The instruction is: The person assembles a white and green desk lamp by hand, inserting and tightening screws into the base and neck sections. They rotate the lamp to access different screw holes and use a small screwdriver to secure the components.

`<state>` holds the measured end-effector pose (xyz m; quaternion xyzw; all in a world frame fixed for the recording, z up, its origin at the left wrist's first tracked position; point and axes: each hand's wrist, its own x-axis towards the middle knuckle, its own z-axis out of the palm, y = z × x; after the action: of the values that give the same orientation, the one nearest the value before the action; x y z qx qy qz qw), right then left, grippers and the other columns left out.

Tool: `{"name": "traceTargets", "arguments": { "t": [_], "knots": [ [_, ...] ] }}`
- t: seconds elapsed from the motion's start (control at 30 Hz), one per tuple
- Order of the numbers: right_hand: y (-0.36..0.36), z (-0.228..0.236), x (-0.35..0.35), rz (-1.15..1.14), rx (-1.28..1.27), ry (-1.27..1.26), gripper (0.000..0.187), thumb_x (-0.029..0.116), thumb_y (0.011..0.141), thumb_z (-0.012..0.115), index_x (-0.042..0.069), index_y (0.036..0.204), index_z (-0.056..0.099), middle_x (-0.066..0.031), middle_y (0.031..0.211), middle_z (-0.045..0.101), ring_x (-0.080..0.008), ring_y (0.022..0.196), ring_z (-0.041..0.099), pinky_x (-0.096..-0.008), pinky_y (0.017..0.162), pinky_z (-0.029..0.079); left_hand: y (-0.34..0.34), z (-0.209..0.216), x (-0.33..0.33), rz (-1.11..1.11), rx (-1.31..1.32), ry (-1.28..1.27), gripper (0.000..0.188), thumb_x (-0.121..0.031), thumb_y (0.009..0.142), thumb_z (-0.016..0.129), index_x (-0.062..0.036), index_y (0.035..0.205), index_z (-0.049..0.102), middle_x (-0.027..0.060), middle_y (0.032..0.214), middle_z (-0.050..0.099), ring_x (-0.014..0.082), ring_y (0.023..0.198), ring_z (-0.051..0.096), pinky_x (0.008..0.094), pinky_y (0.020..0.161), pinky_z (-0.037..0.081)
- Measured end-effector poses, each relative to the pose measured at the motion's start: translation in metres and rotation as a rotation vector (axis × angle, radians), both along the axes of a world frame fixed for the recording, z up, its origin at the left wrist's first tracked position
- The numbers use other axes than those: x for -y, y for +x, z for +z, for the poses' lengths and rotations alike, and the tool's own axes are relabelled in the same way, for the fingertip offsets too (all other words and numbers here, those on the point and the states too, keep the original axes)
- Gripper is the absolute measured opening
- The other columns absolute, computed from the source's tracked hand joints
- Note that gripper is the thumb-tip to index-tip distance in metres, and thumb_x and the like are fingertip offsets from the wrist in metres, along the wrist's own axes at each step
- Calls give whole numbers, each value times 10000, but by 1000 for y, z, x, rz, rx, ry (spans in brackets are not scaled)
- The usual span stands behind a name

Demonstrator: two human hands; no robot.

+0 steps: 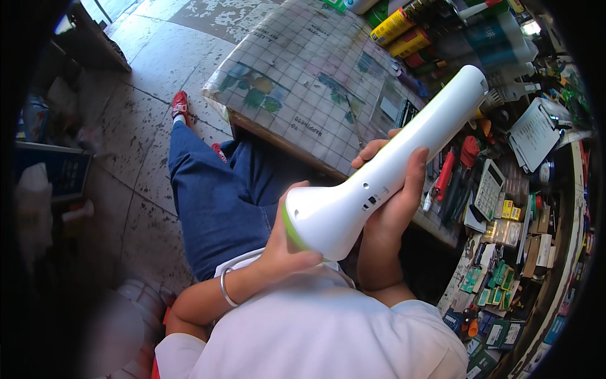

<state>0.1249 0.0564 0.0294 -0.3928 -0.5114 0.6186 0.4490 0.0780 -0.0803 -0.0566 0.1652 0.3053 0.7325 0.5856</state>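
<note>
- I see the left hand (281, 243) clasping a white torch-shaped device (385, 164) by its wide end
- The right hand (392, 205) is closed around its shaft
- It slants before the person's body (328, 328), near the patterned table (297, 82)

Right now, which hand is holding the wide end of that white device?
The left hand, with the silver bangle on its wrist. The right hand grips the white device by its narrower handle instead.
</note>
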Motion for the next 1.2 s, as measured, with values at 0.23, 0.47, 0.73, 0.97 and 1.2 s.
{"name": "traceTargets", "arguments": {
  "t": [0.23,0.47,0.73,0.97,1.2],
  "knots": [
    [2,0,-6,185,108,63,603,569,883,441,-5,1069,435,-117,718,598,-172,597,608,-250,533,494,-10,-4,11,-118,41,-84,962,-324,672,725,-67,1405,158,150,1320,342,261,1253,359,393,1032,307],
    [-16,-10,25,547,136,61,595,564,886,460,-12,1028,499,-114,726,619,-152,597,613,-251,533,504,-69,11,31,-271,-134,144,825,-486,824,611,-22,1390,230,200,1317,418,279,1244,402,389,1033,314],
    [-63,-39,17,556,570,482,356,413,863,588,69,929,647,-120,922,614,-266,778,609,-339,714,479,-92,-8,84,-30,-61,12,466,-162,902,524,35,1284,344,154,1143,543,210,1053,546,319,912,428],
    [-57,-54,-72,118,1010,1032,160,128,754,664,116,913,661,-46,893,601,-267,820,606,-356,703,496,-137,3,92,193,-196,53,349,-219,919,499,-6,1171,385,226,1050,590,252,910,625,341,788,522],
    [-81,-72,-82,251,1073,1310,113,103,805,558,109,821,670,-74,826,611,-261,812,623,-359,719,512,-145,10,86,223,-321,120,367,-203,906,509,-6,1193,390,199,1049,595,233,939,614,351,805,509]
  ]
}}
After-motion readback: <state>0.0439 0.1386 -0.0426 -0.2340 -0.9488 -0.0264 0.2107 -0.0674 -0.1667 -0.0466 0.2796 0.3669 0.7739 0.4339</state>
